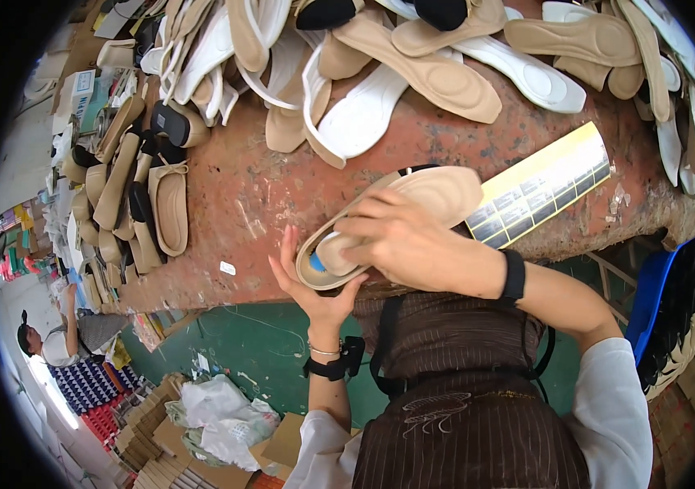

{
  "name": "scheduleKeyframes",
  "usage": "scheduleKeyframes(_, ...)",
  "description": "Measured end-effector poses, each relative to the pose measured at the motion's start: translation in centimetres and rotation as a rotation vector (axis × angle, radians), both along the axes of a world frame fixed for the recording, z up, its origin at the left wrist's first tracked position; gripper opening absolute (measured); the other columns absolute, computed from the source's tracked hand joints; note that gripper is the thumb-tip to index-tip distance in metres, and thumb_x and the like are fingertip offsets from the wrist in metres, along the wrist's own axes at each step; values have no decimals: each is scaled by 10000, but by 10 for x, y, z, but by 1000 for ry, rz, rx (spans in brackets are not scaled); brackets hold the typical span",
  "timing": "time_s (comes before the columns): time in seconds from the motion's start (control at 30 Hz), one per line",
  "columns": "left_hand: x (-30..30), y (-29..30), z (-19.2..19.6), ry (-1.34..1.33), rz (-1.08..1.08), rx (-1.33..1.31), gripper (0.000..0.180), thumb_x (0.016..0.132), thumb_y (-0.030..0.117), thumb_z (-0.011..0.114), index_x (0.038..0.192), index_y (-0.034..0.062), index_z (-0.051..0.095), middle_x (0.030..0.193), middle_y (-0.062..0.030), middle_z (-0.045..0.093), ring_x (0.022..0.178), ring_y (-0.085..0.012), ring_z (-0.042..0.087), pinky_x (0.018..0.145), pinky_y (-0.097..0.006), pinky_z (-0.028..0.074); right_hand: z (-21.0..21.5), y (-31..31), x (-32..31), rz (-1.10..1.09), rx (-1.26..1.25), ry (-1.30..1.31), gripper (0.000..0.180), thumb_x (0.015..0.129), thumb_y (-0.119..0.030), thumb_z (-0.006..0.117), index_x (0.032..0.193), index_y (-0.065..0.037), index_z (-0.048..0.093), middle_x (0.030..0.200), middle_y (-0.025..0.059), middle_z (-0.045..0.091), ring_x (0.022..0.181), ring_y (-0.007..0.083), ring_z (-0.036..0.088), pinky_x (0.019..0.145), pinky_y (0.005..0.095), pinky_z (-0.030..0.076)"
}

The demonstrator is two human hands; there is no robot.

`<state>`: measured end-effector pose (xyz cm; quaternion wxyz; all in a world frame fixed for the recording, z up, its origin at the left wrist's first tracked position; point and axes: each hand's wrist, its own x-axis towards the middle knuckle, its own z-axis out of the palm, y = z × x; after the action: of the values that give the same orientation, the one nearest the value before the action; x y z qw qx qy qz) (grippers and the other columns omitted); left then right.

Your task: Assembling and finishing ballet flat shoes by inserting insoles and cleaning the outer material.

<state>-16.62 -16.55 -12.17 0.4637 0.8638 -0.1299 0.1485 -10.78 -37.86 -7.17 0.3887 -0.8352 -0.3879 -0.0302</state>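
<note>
Now, step in hand: by the look of it, a small sticker is being pressed into the heel of a beige padded insole [413,204], held just above the near edge of the reddish worktable [250,196].
Left hand: the left hand [315,289] cups the heel end from below, palm up, fingers spread and curled round the rim.
Right hand: the right hand [400,240] lies over the insole's middle, fingers pressed together and bearing down toward a blue spot [316,262] at the heel.
Insole position: between both hands, toe pointing up-right, touching the strip of yellow-backed labels [539,183].
Next move, as a judgement: it likely calls for firm fingertip pressure, then a free spot among the heaped white and tan insoles [445,73] beyond.
Nearby: another person [46,342] sits far left.
</note>
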Motion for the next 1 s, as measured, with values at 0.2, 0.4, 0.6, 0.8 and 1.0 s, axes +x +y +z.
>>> scheduleKeyframes(0.2,-2,6,-8,-37,-8,-62,1443,684,377,922,1549,154,-212,1532,-259,313,1387,-414,397,1152,-525,341,-11,36,0,49,25,82,321,592,-122,775,902,-45,748,1130,97,679,1115,265,611,1036,391,435)
scheduleKeyframes(0.4,1,11,-14,-12,-37,-147,1465,687,380,919,1538,178,-257,1529,-251,310,1376,-413,405,1147,-525,347,-19,38,4,110,-60,160,385,575,-125,788,947,-42,733,1122,100,665,1134,254,610,1138,430,381)
scheduleKeyframes(0.6,1,17,-12,26,-104,-124,1474,689,421,912,1533,211,-278,1541,-251,295,1385,-415,394,1137,-522,358,-16,37,8,183,-117,49,354,697,-131,727,1036,-27,718,1251,125,634,1177,262,606,1196,471,329)
scheduleKeyframes(0.8,6,24,-1,130,-181,-80,1092,774,568,793,1576,112,209,1514,-304,354,1352,-447,432,1077,-517,406,-32,41,14,436,9,115,423,797,-148,644,1199,-18,667,1259,127,659,1288,231,556,1198,376,329)
scheduleKeyframes(1.0,7,14,5,139,-61,-86,248,912,193,473,1081,19,526,1409,-297,496,1284,-406,500,1096,-503,362,-14,44,-8,227,-173,120,346,794,-156,658,1127,-105,737,1251,121,676,1266,241,579,1195,423,330)
